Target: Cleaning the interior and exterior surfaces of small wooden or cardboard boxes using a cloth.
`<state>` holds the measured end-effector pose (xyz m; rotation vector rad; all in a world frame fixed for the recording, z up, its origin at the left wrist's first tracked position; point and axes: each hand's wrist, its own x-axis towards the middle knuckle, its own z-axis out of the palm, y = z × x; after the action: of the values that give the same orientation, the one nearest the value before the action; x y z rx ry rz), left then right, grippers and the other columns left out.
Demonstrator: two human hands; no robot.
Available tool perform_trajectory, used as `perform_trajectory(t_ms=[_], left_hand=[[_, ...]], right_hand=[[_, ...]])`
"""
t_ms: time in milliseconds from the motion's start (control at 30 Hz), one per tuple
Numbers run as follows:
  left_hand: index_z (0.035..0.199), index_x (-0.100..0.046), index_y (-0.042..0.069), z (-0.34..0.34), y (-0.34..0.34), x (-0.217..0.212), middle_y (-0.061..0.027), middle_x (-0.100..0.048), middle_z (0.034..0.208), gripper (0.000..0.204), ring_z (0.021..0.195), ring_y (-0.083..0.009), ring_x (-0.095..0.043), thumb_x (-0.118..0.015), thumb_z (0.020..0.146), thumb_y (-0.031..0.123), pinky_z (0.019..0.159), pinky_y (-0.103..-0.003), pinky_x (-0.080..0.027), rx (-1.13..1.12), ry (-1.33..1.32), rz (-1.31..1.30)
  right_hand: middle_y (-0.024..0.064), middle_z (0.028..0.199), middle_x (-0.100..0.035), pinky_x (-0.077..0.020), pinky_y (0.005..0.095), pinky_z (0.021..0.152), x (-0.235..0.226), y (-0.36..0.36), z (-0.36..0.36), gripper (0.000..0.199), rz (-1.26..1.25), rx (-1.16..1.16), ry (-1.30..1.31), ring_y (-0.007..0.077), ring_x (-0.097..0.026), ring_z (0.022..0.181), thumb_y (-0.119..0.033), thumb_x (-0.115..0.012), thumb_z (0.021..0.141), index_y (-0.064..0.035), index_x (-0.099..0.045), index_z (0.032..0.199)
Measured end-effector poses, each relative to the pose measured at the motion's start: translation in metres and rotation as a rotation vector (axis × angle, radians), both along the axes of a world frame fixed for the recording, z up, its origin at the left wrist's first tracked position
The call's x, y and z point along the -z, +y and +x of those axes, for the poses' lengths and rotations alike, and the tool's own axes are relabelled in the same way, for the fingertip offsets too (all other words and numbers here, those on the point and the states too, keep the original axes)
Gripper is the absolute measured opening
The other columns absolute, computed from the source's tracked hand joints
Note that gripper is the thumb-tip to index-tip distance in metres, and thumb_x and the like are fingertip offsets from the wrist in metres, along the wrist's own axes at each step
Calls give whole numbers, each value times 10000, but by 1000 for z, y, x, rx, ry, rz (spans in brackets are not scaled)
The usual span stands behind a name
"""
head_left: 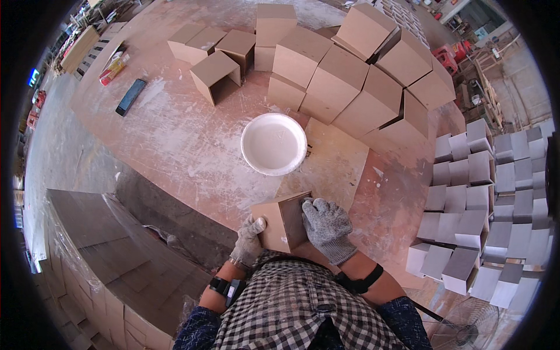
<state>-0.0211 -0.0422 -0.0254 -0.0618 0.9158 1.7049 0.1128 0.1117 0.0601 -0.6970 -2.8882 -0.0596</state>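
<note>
At the near edge of the dusty, white-smeared reddish worktable (175, 140), a small open-fronted box of smooth brown fibreboard (282, 221) is clasped by 2 grey knitted gloves: left hand (248, 239) against its outer wall, right hand (325, 224) over its top; a round white bowl (273, 143) sits just beyond

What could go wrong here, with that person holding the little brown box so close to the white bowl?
1. The small brown box, held between the left hand and right hand, sits near the table's edge; a slip could possibly drop it.
2. The white bowl stands just beyond the box; a push forward might knock it and spill whatever it holds.
3. The stacked brown boxes lean against one another behind the bowl; a jolt to the table may topple them.
</note>
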Motion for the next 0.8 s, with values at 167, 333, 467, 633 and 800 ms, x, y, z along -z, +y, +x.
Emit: perform_trajectory(t_ms=[167, 333, 467, 633, 800], left_hand=[[1248, -519, 17, -3, 2, -6, -66, -617, 1113, 639, 1006, -176, -594, -755, 769, 368, 899, -340, -492, 21, -32, 28], [1243, -523, 13, -3, 10, -12, -60, -619, 1108, 623, 1004, -172, -593, -766, 765, 331, 903, -337, -491, 27, -56, 71], [1220, -540, 9, 0, 10, 1, -66, -616, 1123, 611, 1015, -169, -594, -780, 748, 316, 894, -333, -499, 30, -32, 63], [1183, -564, 10, 3, 21, -20, -68, -622, 1094, 602, 980, -172, -606, -798, 721, 317, 858, -331, -518, 24, -47, 63], [1182, -565, 8, 4, 21, -19, -64, -630, 1055, 609, 942, -173, -614, -803, 709, 308, 842, -329, -526, 18, -70, 17]], right_hand=[[92, 874, -529, -467, 417, 654, -4, 0, -3, 296, -62, -7, -80, 272, -555, 788, -216, -609, 802, -84, -595, 1066], [91, 937, -546, -498, 412, 670, -2, 1, -14, 327, 39, 132, -309, 258, -578, 843, -192, -602, 774, -64, -563, 1073], [130, 933, -597, -519, 434, 709, -13, 13, -22, 286, -92, 193, -401, 299, -614, 864, -196, -591, 787, -54, -586, 1035], [186, 985, -643, -508, 478, 782, -26, 26, -26, 282, -468, 398, -467, 349, -638, 923, -280, -519, 862, -85, -596, 1051], [187, 1015, -652, -505, 466, 813, -29, 25, -11, 309, -559, 371, -438, 347, -638, 948, -283, -488, 873, -91, -616, 1078]])
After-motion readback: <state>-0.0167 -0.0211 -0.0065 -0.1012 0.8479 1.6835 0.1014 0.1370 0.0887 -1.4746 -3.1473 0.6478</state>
